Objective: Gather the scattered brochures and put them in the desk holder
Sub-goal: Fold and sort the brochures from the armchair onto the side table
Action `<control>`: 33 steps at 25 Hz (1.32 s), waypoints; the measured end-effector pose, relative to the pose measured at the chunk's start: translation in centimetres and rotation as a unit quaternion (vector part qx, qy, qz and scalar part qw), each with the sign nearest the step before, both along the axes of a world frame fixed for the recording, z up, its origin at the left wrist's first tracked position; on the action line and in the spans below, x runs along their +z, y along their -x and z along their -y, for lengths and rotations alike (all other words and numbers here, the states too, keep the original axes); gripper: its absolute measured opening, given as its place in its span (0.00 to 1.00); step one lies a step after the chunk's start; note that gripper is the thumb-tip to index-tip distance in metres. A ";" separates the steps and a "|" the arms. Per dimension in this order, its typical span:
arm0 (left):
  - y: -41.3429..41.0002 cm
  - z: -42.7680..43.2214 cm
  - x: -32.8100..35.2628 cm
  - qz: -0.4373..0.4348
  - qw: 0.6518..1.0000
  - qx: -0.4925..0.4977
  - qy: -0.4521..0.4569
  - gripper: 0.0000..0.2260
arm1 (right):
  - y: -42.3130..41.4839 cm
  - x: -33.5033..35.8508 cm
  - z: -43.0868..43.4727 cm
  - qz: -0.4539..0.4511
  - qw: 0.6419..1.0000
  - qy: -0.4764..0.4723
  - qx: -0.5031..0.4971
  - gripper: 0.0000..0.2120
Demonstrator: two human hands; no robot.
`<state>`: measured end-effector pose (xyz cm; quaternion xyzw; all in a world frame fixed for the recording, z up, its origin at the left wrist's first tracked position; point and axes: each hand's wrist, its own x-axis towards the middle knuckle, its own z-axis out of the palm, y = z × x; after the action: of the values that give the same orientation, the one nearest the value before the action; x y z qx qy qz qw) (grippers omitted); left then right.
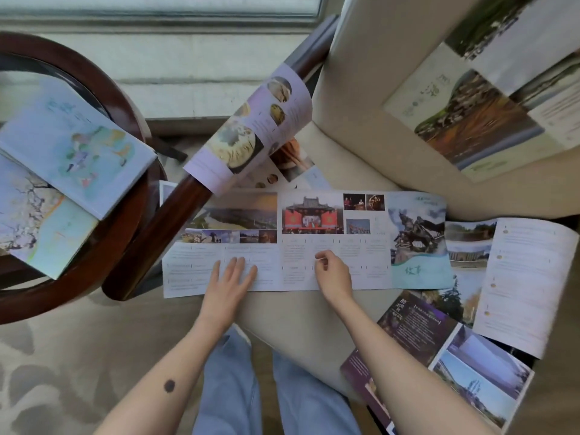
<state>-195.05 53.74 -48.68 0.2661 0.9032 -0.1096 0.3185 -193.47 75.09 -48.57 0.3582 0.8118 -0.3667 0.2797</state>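
Lying flat across the armchair seat (292, 318), the long unfolded brochure (314, 240) is the piece in hand: thin glossy paper in several panels, light, floppy and easily creased. It probably slides readily on the smooth cushion. I judge it best refolded along its own creases, and only then picked up by the folded spine, since a single sheet lifted by a corner would sag and bend.

The left hand (230, 277) lies palm down on the brochure's lower left panels, fingers straight and slightly spread, pressing the paper still. The right hand (334, 274) sits on the middle panel, fingers curled, thumb and forefinger meeting in a pinch on the sheet. Whether any paper is raised between them is too small to tell. Both forearms reach in from below the brochure's near edge.

Other brochures lie around it:
- a food brochure (251, 130) draped over the wooden armrest (175, 221) above its left end
- a purple brochure (414, 321) and a white-paged brochure (527, 277) beyond its right end

No desk holder is in view.
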 end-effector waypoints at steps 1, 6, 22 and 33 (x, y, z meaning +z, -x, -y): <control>0.1 0.5 -0.5 0.010 1.000 -0.003 0.010 0.36 | 0.0 -0.2 0.1 -0.001 1.000 0.000 0.008 0.14; 0.4 0.8 -0.7 -0.002 1.000 -0.017 -0.004 0.34 | 2.7 -0.3 0.1 -0.062 0.980 -0.049 0.182 0.18; -0.3 1.2 2.3 -0.067 0.983 -0.123 -0.120 0.14 | 15.2 -1.1 5.5 -0.064 0.873 -0.161 0.456 0.21; -5.5 -1.6 4.5 0.030 0.958 -0.188 -0.213 0.15 | 15.9 7.4 0.0 0.171 0.859 0.098 0.473 0.12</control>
<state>-189.52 55.33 -44.16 0.4958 0.8292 0.0358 0.2554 -209.33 75.06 -41.13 -0.0409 0.7826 -0.2013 0.5876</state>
